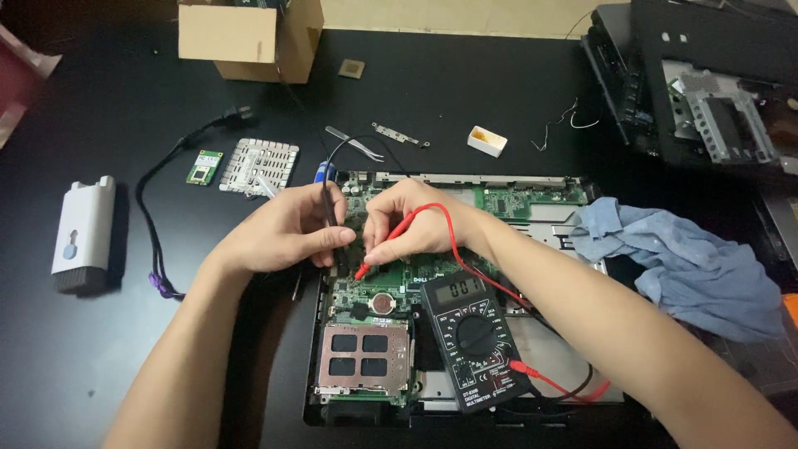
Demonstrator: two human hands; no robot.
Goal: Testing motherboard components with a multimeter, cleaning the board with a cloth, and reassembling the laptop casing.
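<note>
Two probes on the green laptop motherboard (378, 287), which sits in the opened laptop chassis (549, 187) on the black table (125, 100). My left hand (287, 229) grips the black probe (332, 218); my right hand (411, 220) pinches the red probe (384, 245), tip down on the board. The black digital multimeter (475, 337) lies just beside, display lit. Blue cloth (682, 258) lies to the right.
</note>
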